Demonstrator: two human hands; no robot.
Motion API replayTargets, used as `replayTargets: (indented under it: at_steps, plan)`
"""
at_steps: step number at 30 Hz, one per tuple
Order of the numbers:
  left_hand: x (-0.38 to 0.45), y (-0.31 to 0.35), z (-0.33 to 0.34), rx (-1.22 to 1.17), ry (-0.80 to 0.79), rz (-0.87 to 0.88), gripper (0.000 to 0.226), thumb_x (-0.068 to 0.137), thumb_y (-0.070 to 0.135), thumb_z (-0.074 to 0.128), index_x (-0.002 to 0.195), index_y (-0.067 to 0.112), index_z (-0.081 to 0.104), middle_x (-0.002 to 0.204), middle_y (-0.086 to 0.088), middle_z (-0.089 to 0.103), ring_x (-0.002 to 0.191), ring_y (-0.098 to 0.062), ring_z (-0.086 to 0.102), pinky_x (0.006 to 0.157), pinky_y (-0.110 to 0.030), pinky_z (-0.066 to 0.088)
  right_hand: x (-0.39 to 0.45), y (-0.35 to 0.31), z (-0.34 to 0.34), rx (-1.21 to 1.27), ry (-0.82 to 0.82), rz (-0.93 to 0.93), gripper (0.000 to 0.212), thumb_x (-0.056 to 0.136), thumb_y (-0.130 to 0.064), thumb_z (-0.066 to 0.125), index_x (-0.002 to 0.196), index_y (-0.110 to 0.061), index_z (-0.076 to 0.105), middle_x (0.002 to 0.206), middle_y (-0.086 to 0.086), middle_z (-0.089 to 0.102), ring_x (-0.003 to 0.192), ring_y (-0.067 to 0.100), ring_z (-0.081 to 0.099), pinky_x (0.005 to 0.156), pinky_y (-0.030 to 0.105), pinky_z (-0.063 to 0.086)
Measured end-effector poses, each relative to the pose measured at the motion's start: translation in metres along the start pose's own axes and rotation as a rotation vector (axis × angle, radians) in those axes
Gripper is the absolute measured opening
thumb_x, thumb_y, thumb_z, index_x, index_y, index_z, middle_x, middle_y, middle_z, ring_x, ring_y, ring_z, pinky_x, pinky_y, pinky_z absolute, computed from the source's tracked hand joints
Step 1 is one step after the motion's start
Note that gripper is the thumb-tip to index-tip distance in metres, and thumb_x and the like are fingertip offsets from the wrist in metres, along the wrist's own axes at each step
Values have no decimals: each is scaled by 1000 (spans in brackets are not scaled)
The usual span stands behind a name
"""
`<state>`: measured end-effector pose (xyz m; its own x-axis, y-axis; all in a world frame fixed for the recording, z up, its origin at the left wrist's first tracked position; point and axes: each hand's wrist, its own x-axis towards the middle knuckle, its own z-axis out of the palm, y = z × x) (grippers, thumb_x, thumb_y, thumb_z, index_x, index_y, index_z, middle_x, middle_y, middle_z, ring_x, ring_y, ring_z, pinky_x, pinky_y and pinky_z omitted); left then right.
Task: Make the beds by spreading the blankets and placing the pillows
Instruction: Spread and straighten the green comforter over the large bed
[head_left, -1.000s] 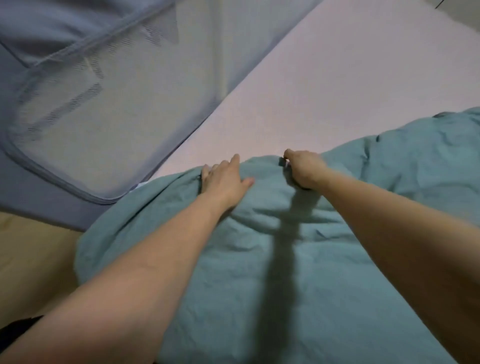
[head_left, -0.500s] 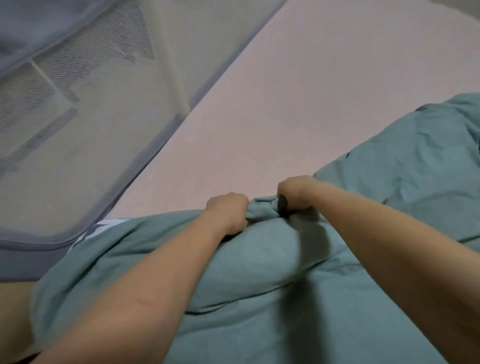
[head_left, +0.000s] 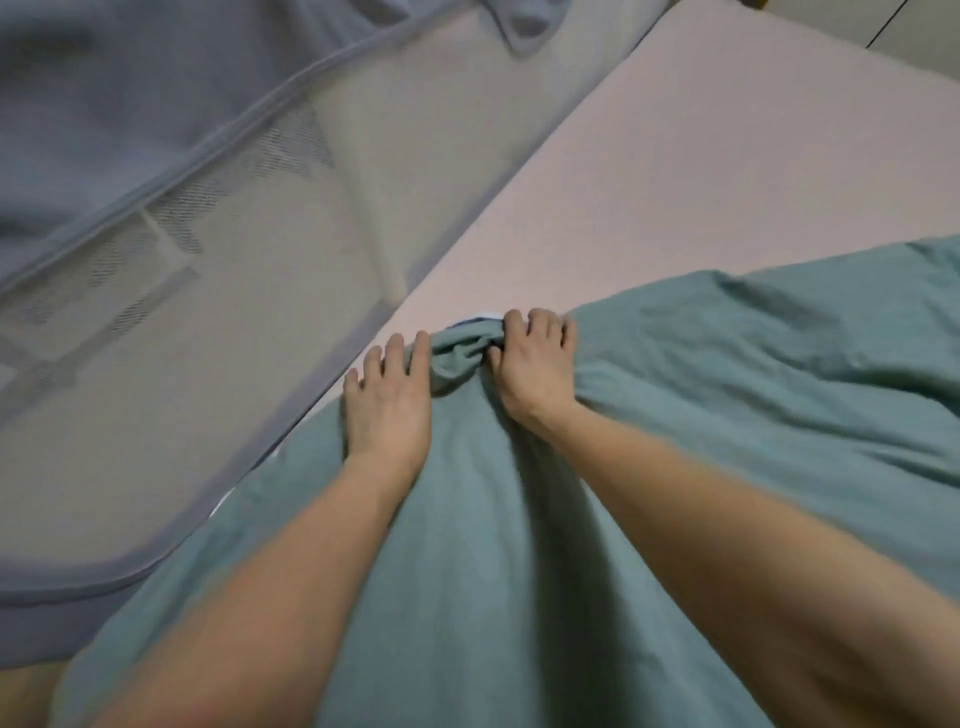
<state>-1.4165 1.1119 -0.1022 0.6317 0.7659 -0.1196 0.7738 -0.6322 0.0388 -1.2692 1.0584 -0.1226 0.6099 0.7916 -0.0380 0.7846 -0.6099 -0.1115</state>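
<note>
Head view: both hands at the top edge of the teal blanket (head_left: 649, 467), which covers the near and right part of the pink mattress (head_left: 701, 171); far half of mattress bare.

L hand (head_left: 387, 410) now lies flat on the blanket, fingers straight and a bit spread, tips reaching the mattress edge by the mesh rail (head_left: 171, 291). Half a sec ago it was a fist bunching the fabric, so it has let go and flattened out.

R hand (head_left: 535, 364) keeps its grip: fingers curled over a bunched fold of blanket at the top corner, thumb tucked against the bunch. A sliver of white shows just past the bunch; can't tell what it is.

Blanket edge sits farther up the bed and closer to the rail vs 0.5 s ago, w/ the wad betw. the two hands tighter. The hands are close, w/ only the bunch betw. them.

Grey-blue fabric (head_left: 104, 104) hangs above the rail, top left.
</note>
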Motion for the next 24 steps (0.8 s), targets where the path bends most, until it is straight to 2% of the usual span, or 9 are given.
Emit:
replayTargets:
  at_steps: [2, 5, 8, 10, 13, 16, 19, 21, 24]
  plan:
    - [-16, 0, 28, 19, 56, 85, 65, 93, 37, 38, 152, 16, 19, 157, -14, 20, 144, -33, 20, 115, -50, 15, -27, -7, 25, 119, 52, 71, 62, 96, -44, 39, 150, -17, 23, 156, 21, 14, 146, 33, 9, 117, 48, 1]
    - [-36, -10, 61, 63, -16, 161, 69, 91, 52, 23, 151, 18, 23, 158, -9, 20, 146, -34, 16, 116, -56, 8, -61, -6, 48, 137, 101, 55, 67, 92, -54, 27, 152, -27, 12, 160, 13, 4, 148, 29, 2, 117, 48, -4]
    - [-20, -19, 76, 79, -247, 79, 70, 93, 61, 7, 153, 27, 3, 161, 1, 8, 147, -32, 5, 115, -59, 2, -53, 8, 69, 96, -156, 27, 68, 94, -60, 21, 152, -30, 4, 160, 7, -9, 147, 24, -12, 116, 50, -12]
    - [4, -17, 76, 46, -315, 30, 66, 96, 60, 11, 152, 30, -9, 161, 4, -3, 147, -31, 1, 115, -58, 3, -31, 10, 76, 105, -252, 44, 68, 94, -61, 21, 152, -30, 2, 159, 6, -14, 146, 21, -19, 115, 49, -16]
    - [23, -9, 52, -18, -459, 12, 66, 99, 53, 23, 152, 29, -7, 161, 4, -8, 147, -32, 2, 114, -57, 10, -12, 9, 58, 114, -376, 40, 70, 95, -60, 25, 152, -29, 1, 159, 8, -16, 146, 22, -20, 115, 49, -15]
    - [-1, -4, 10, -25, -556, 42, 58, 98, 37, 38, 150, 19, 22, 158, -7, 18, 141, -34, 25, 110, -49, 29, -27, 7, 19, 163, -519, 14, 68, 95, -47, 43, 151, -16, 19, 159, 14, 7, 147, 28, 6, 118, 42, 10]
    - [-45, -7, -52, 44, -632, 128, 40, 97, 32, 42, 130, 13, 52, 140, -11, 49, 126, -29, 49, 101, -40, 41, -71, 1, -43, 309, -668, 34, 38, 93, -30, 53, 122, -7, 57, 129, 16, 56, 119, 29, 52, 95, 30, 40]
    - [-73, -13, -99, 82, -668, 187, 39, 97, 35, 43, 125, 12, 55, 137, -11, 53, 125, -29, 51, 100, -40, 42, -102, -3, -90, 352, -700, 58, 29, 91, -25, 54, 108, -6, 66, 114, 13, 66, 108, 28, 60, 84, 28, 45]
    - [-102, -27, -168, 120, -616, 231, 40, 97, 38, 43, 127, 14, 55, 137, -9, 53, 125, -28, 51, 99, -39, 43, -138, -9, -155, 414, -656, 118, 27, 92, -22, 54, 108, -7, 68, 107, 13, 68, 106, 27, 62, 78, 26, 43]
